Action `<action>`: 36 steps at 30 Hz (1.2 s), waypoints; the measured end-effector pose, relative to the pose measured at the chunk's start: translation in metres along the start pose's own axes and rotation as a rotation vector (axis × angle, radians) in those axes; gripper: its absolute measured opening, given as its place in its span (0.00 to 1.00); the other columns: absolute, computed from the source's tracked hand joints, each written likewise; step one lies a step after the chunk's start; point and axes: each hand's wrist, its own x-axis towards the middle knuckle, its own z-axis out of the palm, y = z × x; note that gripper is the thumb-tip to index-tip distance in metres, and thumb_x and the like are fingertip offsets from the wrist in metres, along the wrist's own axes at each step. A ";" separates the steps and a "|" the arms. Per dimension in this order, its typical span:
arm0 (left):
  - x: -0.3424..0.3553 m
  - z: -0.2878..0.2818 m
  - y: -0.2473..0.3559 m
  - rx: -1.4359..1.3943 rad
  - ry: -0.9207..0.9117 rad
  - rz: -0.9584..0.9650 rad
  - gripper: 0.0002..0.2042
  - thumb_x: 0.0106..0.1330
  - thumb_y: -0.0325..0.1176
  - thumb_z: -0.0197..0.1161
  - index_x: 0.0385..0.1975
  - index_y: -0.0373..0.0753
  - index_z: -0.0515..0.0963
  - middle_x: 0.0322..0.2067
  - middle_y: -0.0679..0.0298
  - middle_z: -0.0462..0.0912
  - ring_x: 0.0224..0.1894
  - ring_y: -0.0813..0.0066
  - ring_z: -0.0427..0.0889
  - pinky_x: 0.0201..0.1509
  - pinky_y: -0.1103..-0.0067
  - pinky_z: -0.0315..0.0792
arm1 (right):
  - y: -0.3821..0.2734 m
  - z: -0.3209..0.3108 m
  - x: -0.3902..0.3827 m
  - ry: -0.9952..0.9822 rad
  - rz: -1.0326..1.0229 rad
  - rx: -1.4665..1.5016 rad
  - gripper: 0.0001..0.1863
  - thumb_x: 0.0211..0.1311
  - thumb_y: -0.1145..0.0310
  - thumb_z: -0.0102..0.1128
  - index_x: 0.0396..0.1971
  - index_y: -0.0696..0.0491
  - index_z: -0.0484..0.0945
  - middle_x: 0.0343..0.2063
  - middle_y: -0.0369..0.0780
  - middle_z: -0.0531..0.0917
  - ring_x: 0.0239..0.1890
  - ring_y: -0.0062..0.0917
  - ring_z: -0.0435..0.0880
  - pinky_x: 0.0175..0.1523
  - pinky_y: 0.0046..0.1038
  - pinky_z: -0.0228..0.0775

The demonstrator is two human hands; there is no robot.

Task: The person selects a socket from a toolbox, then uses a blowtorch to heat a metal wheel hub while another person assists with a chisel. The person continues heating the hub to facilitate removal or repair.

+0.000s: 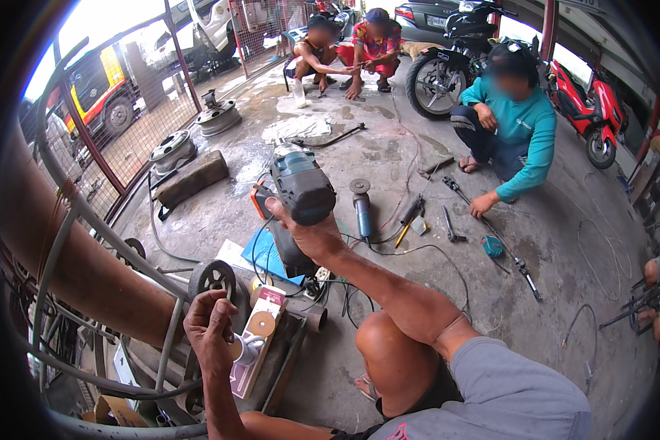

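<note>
My right hand (pixel 314 238) is wrapped round a dark teal and black cordless power tool (pixel 301 183), raised above the floor. Its working end is hard to make out. Lower left, my left hand (pixel 213 330) has its fingers curled and the thumb pressed against them; anything inside is hidden. Close beside it are a white mug (pixel 251 350), a long pale box (pixel 243 383) with a round brown disc (pixel 260 323) on it, and a small black wheel (pixel 213 279). A blue flat sheet (pixel 268 249) lies beyond, partly under cables.
An angle grinder (pixel 361 209), a hammer (pixel 436 167), a ratchet-like tool (pixel 528 279) and a teal tape measure (pixel 493 246) lie on the concrete. A co-worker in teal (pixel 517 121) squats right; two people crouch far back. Steel rims (pixel 172 152) and bent metal tubing (pixel 110 235) stand left.
</note>
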 end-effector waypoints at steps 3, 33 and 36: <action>-0.001 0.002 0.001 0.002 -0.008 -0.001 0.11 0.73 0.35 0.69 0.47 0.36 0.82 0.28 0.66 0.85 0.18 0.92 0.67 0.20 0.90 0.57 | 0.005 -0.002 0.001 0.003 -0.022 -0.036 0.18 0.66 0.53 0.74 0.37 0.53 0.82 0.28 0.30 0.82 0.29 0.14 0.78 0.36 0.23 0.73; 0.001 0.004 -0.002 0.055 -0.018 -0.032 0.13 0.72 0.38 0.71 0.46 0.35 0.83 0.27 0.66 0.85 0.18 0.92 0.68 0.21 0.89 0.57 | -0.019 0.001 -0.007 -0.009 -0.033 -0.125 0.13 0.65 0.63 0.73 0.38 0.56 0.81 0.31 0.36 0.85 0.34 0.22 0.79 0.44 0.32 0.74; 0.003 0.008 -0.002 0.056 -0.032 -0.029 0.13 0.72 0.38 0.71 0.46 0.35 0.82 0.27 0.66 0.85 0.18 0.92 0.68 0.21 0.89 0.57 | -0.006 -0.002 -0.004 0.034 -0.212 -0.132 0.15 0.65 0.60 0.74 0.40 0.55 0.82 0.33 0.36 0.86 0.35 0.22 0.81 0.46 0.32 0.75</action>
